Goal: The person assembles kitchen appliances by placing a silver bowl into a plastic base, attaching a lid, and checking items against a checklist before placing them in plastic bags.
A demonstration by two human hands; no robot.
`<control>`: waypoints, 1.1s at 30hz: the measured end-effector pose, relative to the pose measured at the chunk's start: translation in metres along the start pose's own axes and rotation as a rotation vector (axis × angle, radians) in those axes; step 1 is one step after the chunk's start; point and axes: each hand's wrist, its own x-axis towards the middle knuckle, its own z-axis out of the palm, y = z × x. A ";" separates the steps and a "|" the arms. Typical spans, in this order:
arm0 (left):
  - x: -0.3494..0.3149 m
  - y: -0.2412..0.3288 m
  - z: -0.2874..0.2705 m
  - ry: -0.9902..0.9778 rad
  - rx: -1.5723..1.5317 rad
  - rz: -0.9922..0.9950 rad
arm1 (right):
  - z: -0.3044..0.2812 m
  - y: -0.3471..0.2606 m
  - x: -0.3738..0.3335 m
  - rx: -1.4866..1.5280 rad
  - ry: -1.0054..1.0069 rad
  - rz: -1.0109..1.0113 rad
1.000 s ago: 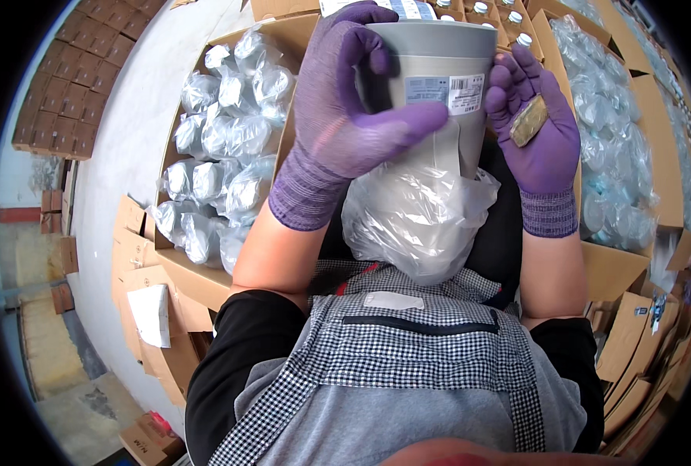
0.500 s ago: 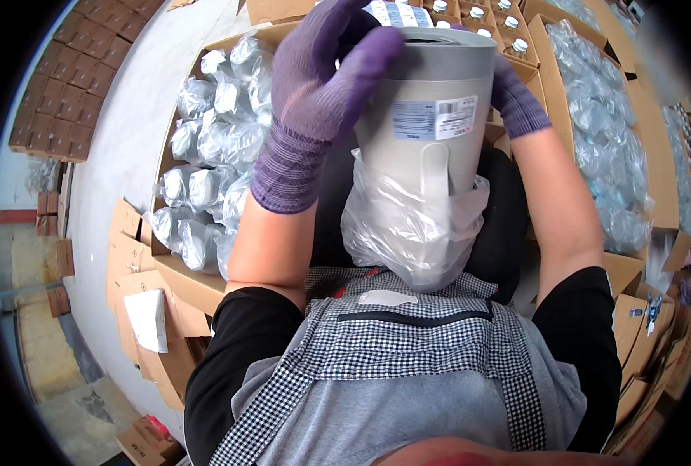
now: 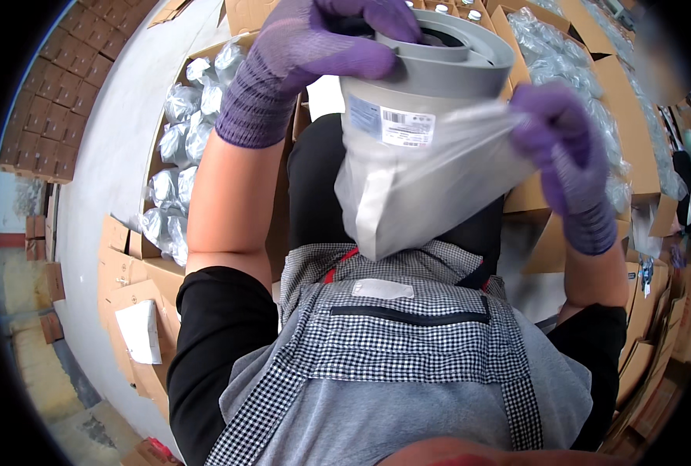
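Above my lap is a tall beige bin (image 3: 456,110) with a grey collar, an inner ring at its opening, a strap-like handle and a printed label on its side. My left hand (image 3: 310,48) grips its rim, thumb outside and fingers over the inner ring. A clear plastic bag (image 3: 446,190) wraps the bin's lower part and covers the handle. My right hand (image 3: 567,144), partly blurred, is closed on the bag's edge and holds it stretched out to the right, away from the bin.
An open carton (image 3: 155,167) of bagged items stands at left. Another carton (image 3: 553,66) of bagged items is at right, beside a box of capped bottles (image 3: 473,15). Flattened cardboard (image 3: 120,268) lies at lower left. Stacked brown boxes (image 3: 66,85) stand along the far left.
My right hand has come from behind the bin and pulled the bag's edge out to the right. The bin has tipped, showing its opening, and my left hand's fingers have moved onto the inner ring.
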 end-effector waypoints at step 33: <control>-0.148 0.043 0.179 0.235 0.359 -0.144 | -0.002 -0.104 0.041 -1.098 -0.295 0.248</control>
